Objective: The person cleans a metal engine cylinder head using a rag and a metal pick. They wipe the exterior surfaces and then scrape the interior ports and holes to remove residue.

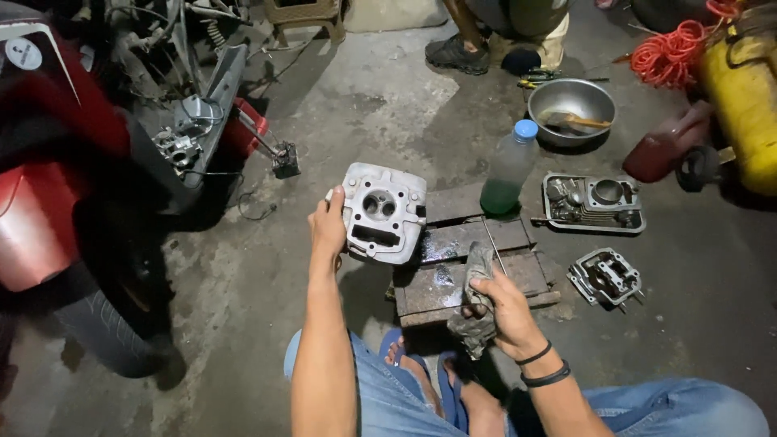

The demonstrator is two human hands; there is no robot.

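Observation:
My left hand [328,226] grips the left edge of a grey metal engine cylinder head [383,212] and holds it tilted up, its lower edge at a low wooden block [453,275]. My right hand [502,303] is closed on a dirty grey rag [477,311], with a thin metal rod [494,247] running up from the fingers over the block. Two dark bands sit on my right wrist. My knees in blue jeans and my feet in blue sandals [421,372] are below.
A red motorcycle [57,170], partly stripped, fills the left. On the concrete floor are a plastic bottle with green liquid [506,174], a steel bowl [571,105], a tray of engine parts [595,202], a loose engine part [605,277], a yellow tank [740,97], an orange cord [672,53] and another person's shoe [455,53].

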